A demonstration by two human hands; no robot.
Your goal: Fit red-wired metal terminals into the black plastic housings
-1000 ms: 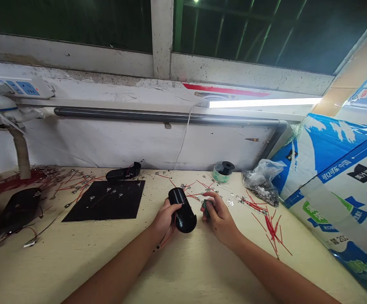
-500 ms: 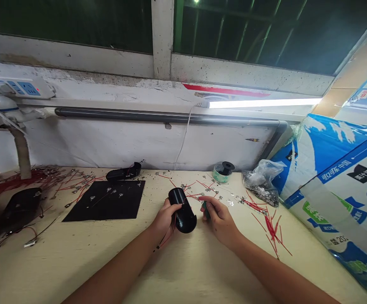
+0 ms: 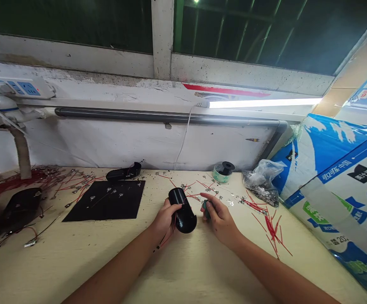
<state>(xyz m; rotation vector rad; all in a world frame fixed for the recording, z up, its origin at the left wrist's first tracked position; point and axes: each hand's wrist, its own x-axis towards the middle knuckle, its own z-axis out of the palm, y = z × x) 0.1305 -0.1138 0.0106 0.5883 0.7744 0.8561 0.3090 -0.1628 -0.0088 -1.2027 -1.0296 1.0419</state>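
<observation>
My left hand is closed around a glossy black plastic housing, rounded at its near end, with the thumb lying on its upper side. Thin red and black wires hang out below that hand. To the right of the housing and apart from it, my right hand grips a small dark green object between thumb and fingers, the index finger stretched out to the left. Most of the green object is hidden by the fingers, so its kind is unclear.
Red wires and small metal tabs lie scattered on the table. A black mat, another black housing, a tape roll, a plastic bag of metal pieces and a blue-white carton surround the work area.
The index finger of my right hand has lifted slightly, and the green object shows a little more. My left hand and the housing have stayed in place.
</observation>
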